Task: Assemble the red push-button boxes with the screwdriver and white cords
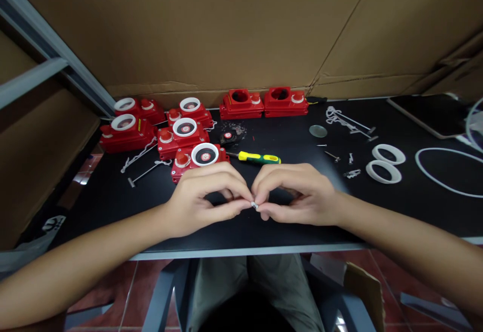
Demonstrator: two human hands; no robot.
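Near the table's front edge, my left hand and my right hand meet fingertip to fingertip. Between them is a small silvery metal piece, pinched by thumb and forefinger of both hands; its exact kind is too small to tell. Just beyond my left hand sits a red box with a white ring. A screwdriver with a yellow and green handle lies behind my hands, its shaft pointing left. To the right of my right hand are small metal bits and a screw.
Several more red boxes stand at the left, and two red boxes without rings at the back. Two white rings, a glass disc, small metal hammers, a white hoop and a dark tablet lie right. Cardboard walls the back.
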